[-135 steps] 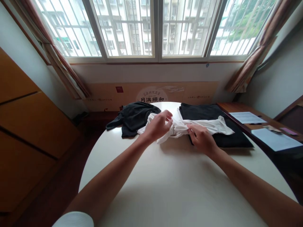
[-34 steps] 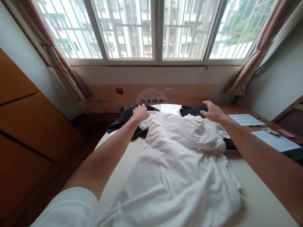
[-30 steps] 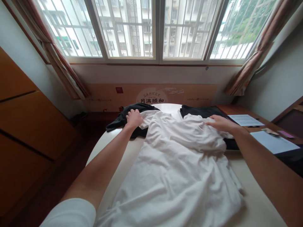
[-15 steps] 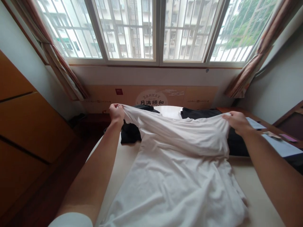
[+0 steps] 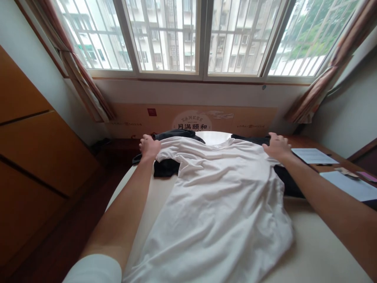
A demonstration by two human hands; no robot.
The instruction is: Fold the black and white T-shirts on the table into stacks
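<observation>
head view: the nearest part of the white t-shirt (image 5: 224, 196) is cut off by the lower edge, so whether its hem is lying straight cannot be told. the garment is spread over the counter (image 5: 321, 232), its collar (image 5: 219, 147) set towards twelve o'clock. at eight o'clock a worn sleeve (image 5: 94, 269) is seen. long slanting creases are left across the body; these would probably be best cleared by being stroked outward from the middle with flat palms and light pressure.

farther off, at ten o'clock from the shirt's middle, the left hand (image 5: 149, 147) is placed at the end of one sleeve, its fingers loosely bent; whether cloth is gripped cannot be told. at two o'clock the right hand (image 5: 277, 147) is held over the other sleeve, fingers parted, with no cloth seen pinched. for an even lie, both sleeves should be drawn out equally and the shoulder line kept level, without the collar being stretched.

partly covered by the sleeves, a dark garment (image 5: 166, 169) is seen at ten o'clock and dark cloth (image 5: 291, 188) at three; flattening may be made harder there. beyond twelve o'clock, a printed board (image 5: 220, 122) is set below the barred window (image 5: 167, 35).
</observation>
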